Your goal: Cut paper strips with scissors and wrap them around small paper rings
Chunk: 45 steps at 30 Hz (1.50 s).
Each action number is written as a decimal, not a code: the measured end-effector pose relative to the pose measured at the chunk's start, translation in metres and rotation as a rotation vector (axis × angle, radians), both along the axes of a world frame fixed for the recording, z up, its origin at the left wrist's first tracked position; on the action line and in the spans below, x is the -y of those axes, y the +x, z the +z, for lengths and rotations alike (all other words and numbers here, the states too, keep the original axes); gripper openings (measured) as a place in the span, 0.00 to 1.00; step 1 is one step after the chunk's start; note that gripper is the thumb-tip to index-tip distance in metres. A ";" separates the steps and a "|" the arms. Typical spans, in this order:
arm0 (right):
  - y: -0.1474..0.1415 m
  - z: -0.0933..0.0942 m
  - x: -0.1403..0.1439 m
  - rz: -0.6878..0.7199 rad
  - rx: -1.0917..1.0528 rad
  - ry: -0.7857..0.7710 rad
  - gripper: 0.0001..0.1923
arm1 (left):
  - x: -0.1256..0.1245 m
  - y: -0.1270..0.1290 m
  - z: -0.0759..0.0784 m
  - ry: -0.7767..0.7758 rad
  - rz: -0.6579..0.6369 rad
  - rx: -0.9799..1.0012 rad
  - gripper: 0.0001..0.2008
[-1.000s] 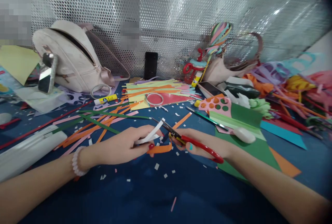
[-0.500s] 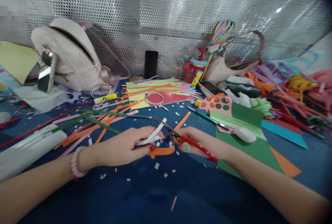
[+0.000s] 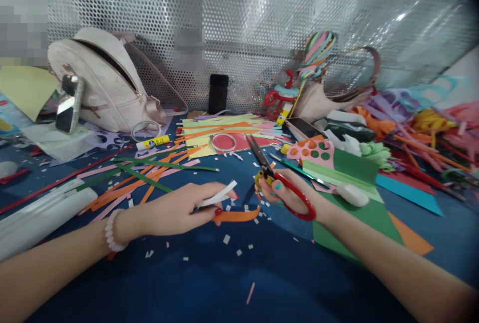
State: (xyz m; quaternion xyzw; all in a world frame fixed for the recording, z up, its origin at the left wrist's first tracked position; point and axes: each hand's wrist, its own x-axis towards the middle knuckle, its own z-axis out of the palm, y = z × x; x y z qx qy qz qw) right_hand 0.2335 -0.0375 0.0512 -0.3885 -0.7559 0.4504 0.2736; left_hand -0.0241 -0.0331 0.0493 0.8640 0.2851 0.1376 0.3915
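Pinched between the fingers of my left hand [image 3: 187, 206] are a white paper strip [image 3: 220, 195] and an orange paper strip [image 3: 239, 215] that curls off to the right. My right hand [image 3: 286, 188] grips red-handled scissors [image 3: 297, 197], whose dark blades point up and away, slightly apart. The blades are clear of both strips. Yellow shows on the scissors' other handle, partly covered by my fingers. Small white paper bits [image 3: 226, 239] are scattered on the blue table below my hands.
Orange and green strips [image 3: 149, 178] lie left, near a glue stick [image 3: 152, 142]. A pile of coloured strips [image 3: 224, 126] lies at the back, before an upright phone [image 3: 218, 93]. Green paper [image 3: 348, 223], a white computer mouse [image 3: 352, 194] and a green pen [image 3: 299, 169] are right; a backpack [image 3: 101, 83] stands back left.
My right hand has drawn the scissors away from the white strip, up and to the right, and tilted the blades upward. The white strip now looks shorter. My left hand has barely moved.
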 end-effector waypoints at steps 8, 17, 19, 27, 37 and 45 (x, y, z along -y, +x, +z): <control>0.029 0.000 -0.028 -0.271 0.751 0.375 0.06 | 0.002 -0.004 0.008 0.076 -0.126 -0.067 0.15; 0.064 -0.014 -0.054 -0.186 0.818 0.503 0.17 | 0.005 -0.005 0.017 0.093 -0.285 -0.039 0.19; 0.066 -0.016 -0.057 -0.194 0.823 0.549 0.16 | 0.005 -0.005 0.018 0.061 -0.255 -0.033 0.19; 0.035 -0.025 -0.078 -0.205 0.659 0.543 0.15 | 0.001 -0.005 0.013 -0.067 -0.050 -0.027 0.20; 0.009 -0.030 -0.094 -0.293 0.463 0.450 0.05 | 0.000 -0.006 0.010 -0.054 0.133 0.061 0.21; 0.003 -0.028 -0.081 -0.347 0.158 0.241 0.10 | 0.000 -0.005 0.009 -0.044 0.216 0.035 0.18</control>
